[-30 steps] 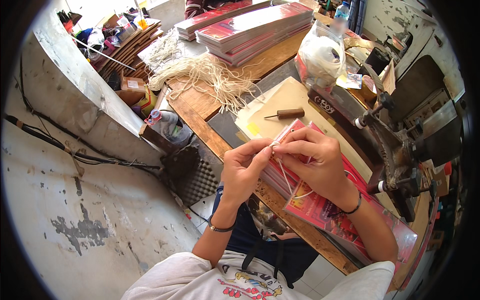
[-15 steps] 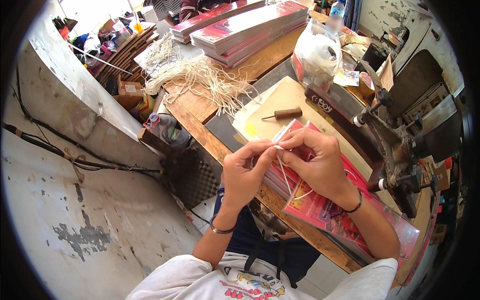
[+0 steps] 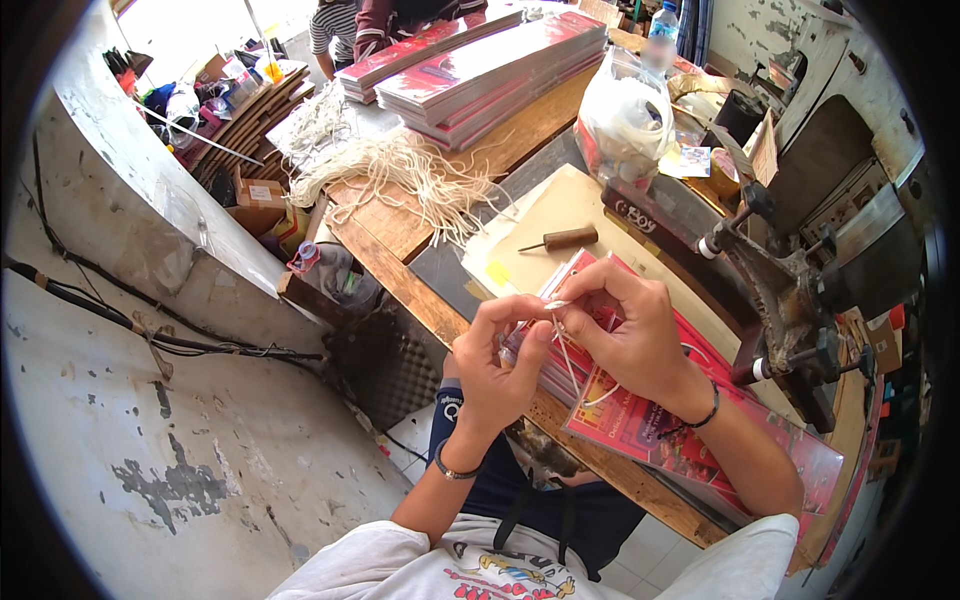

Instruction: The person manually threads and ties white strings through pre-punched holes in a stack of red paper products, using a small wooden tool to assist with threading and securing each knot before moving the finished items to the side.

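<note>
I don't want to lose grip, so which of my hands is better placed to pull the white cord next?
Probably your right hand: it seems to pinch the white cord at the fingertips. Your left hand is close by, but its thumb and index finger stand apart.

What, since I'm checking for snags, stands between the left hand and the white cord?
Nothing visible does: the left hand has its index fingertip right at the white cord, which the right hand pinches. The wooden-handled tool lies beyond both hands, out of that gap.
</note>
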The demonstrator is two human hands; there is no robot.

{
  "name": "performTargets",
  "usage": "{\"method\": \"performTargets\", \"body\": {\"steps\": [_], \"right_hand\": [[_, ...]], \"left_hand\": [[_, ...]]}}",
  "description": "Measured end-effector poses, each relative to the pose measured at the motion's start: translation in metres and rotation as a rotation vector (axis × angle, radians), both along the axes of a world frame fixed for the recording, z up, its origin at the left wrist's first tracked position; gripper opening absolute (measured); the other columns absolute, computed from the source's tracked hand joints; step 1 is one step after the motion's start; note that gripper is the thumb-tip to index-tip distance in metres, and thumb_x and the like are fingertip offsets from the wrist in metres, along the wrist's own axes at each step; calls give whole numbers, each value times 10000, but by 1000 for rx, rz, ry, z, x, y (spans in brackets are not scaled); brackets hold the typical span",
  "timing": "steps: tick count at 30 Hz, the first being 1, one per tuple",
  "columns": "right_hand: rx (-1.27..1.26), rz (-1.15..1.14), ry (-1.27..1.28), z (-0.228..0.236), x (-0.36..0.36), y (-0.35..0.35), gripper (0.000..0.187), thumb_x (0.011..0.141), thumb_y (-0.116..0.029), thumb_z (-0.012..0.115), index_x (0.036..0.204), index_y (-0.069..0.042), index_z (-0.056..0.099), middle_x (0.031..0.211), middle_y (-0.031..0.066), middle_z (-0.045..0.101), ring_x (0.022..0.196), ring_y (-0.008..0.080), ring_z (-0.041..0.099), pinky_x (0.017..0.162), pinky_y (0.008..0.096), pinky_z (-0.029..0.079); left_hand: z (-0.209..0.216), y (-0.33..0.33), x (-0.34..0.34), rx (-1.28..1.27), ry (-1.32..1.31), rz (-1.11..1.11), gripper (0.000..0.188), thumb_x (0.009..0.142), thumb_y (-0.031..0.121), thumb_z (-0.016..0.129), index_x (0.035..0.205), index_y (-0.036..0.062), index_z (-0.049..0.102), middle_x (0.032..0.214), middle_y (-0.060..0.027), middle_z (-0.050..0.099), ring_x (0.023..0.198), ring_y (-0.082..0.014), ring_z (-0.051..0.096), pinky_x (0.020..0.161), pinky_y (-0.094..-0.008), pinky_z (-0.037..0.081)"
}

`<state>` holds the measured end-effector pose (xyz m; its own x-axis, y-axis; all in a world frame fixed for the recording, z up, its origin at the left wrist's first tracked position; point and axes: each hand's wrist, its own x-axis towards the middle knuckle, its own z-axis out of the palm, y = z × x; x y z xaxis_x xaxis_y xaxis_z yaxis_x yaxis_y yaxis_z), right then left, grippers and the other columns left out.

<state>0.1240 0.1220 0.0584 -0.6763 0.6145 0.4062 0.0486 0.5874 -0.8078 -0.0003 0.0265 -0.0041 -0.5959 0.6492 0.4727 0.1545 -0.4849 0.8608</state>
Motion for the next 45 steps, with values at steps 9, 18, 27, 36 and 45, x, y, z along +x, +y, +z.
{"method": "performTargets", "body": {"steps": [9,18,27,36,45], "right_hand": [[57,1,29,1,-1,-1,95,864,-79,737,911,-43,663,765,68,681,638,116,655,580,266,507],[124,29,15,-1,-1,1,80,866,-65,727,911,-45,664,777,66,684,635,124,655,578,263,512],[265,147,-31,0,2,6,156,796,47,759,907,-14,667,905,103,721,808,187,707,689,286,572],[82,61,-65,5,-2,-2,176,869,-109,753,972,-14,647,857,117,728,636,160,683,591,288,533],[-136,82,-127,2,-4,-2,280,881,-149,759,1047,31,624,832,138,750,749,174,740,629,278,553]], "left_hand": [[-4,5,-14,11,181,-3,111,896,-15,704,1000,-30,670,970,-100,693,814,-84,590,699,-212,465],[14,4,-36,-71,222,-136,159,852,35,751,1003,-7,726,871,-83,732,747,-112,630,668,-255,481],[51,8,-74,-308,457,-445,104,877,54,738,957,-12,742,864,-63,718,741,-92,589,680,-242,470],[26,8,-53,-216,298,-359,74,924,7,638,988,-16,607,866,-117,650,756,-203,623,711,-302,497],[8,14,-32,-41,177,-143,76,993,50,575,1015,-21,557,902,-100,635,761,-166,598,727,-280,496]]}}
